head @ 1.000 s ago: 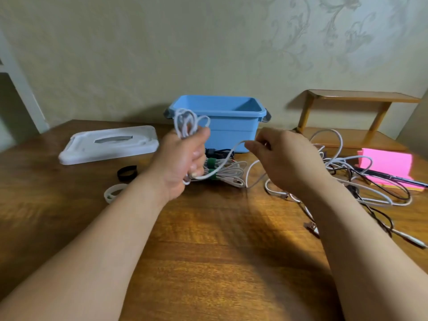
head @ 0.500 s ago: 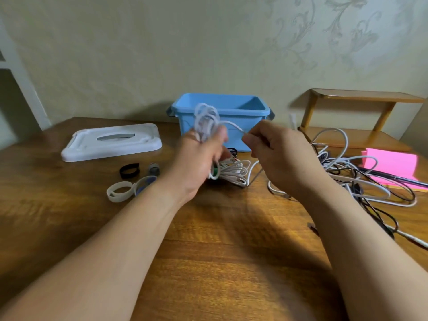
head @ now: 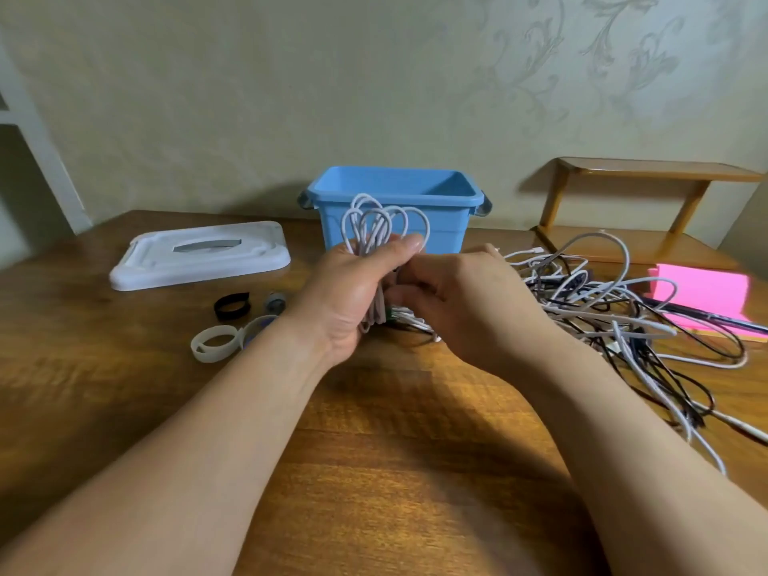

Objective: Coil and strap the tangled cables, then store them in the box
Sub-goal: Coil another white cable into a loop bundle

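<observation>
Where the forearms reach in from the near edge, a broad stretch of counter [head: 374,471] shows between them: glossy brown wood with wavy grain. Further in, the left hand [head: 347,297] grips a white cable coil [head: 376,230] upright around its middle. Its thumb is pressed across the strands, and smooth rounded loops fan out above the fist. The right hand [head: 461,305] meets it from the right, fingers curled against the coil's waist; whether they pinch a strand I cannot tell. Just behind the hands lies a bundle [head: 409,322] of white cable, mostly hidden.

To the left, well apart from the hands, sit a translucent white strap ring [head: 214,342] and a black strap ring [head: 230,306], with open wood around them. To the right a loose tangle [head: 602,301] of thin white and black cables sprawls toward the counter's right edge, right up to a bright pink notepad [head: 706,293].

Beyond the coil stands the blue plastic box [head: 444,230], open-topped and rounded at the rim, with grey handles at its ends. Its flat white lid [head: 199,255] lies apart to the left. A small wooden shelf [head: 648,172] stands at the back right against a pale wall [head: 291,97] embossed with scrollwork.
</observation>
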Motion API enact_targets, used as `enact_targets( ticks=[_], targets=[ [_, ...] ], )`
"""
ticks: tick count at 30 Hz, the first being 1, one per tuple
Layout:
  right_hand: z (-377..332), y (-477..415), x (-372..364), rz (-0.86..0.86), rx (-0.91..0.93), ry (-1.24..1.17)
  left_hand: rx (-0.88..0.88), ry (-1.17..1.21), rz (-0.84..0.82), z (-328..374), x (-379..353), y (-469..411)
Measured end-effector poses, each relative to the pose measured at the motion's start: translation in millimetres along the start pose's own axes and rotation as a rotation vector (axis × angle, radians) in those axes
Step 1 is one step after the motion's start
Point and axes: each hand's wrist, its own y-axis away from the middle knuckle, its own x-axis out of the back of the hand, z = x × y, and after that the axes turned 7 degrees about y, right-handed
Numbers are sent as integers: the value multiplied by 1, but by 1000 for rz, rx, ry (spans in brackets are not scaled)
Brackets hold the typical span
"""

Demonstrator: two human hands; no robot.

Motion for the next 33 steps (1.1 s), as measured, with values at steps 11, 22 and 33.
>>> enact_targets(
  ticks=[11,22,33],
  targets=[
    [13,1,17,-170,-167,51,-55,156,78,13,15,-9],
    [21,-3,36,-249,-443,-638,-123,-712,-307,-2,-4,5],
    [-14,0,15,-63,-296,-346,-257,-909,-248,6,-10,17]
  ],
)
